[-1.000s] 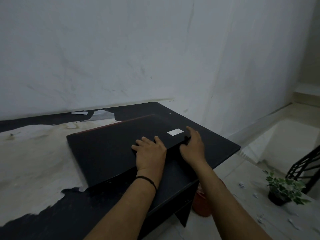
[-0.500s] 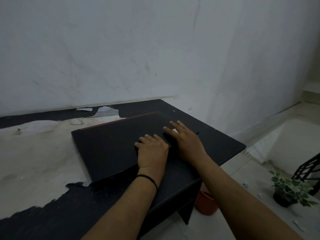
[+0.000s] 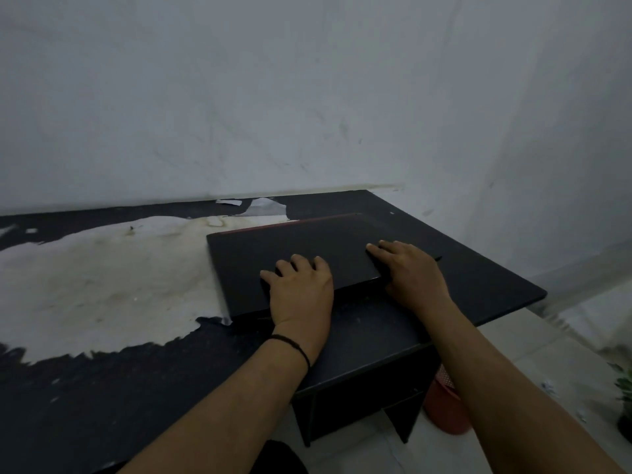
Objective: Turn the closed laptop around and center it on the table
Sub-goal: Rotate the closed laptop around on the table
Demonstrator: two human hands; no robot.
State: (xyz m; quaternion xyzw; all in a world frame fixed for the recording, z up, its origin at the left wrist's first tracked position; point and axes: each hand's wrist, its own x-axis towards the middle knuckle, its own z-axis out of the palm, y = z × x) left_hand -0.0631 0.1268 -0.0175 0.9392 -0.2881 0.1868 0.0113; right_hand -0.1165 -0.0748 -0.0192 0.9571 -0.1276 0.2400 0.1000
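A closed black laptop with a red strip along its far edge lies on the right part of the black table. Its sides run slightly askew to the table's edges. My left hand presses flat on the lid at the near edge, fingers spread, with a black band on the wrist. My right hand lies over the laptop's near right corner, fingers on the lid and palm past the edge. The white sticker on the lid is hidden under that hand.
A large pale patch of peeled surface covers the table's left and middle. Paper scraps lie by the white wall behind. A red basket stands on the floor under the table's right end, a potted plant further right.
My right hand moved from the laptop's right edge onto its near right corner, covering the white sticker. The laptop has turned slightly under both hands. My left hand stayed on the lid.
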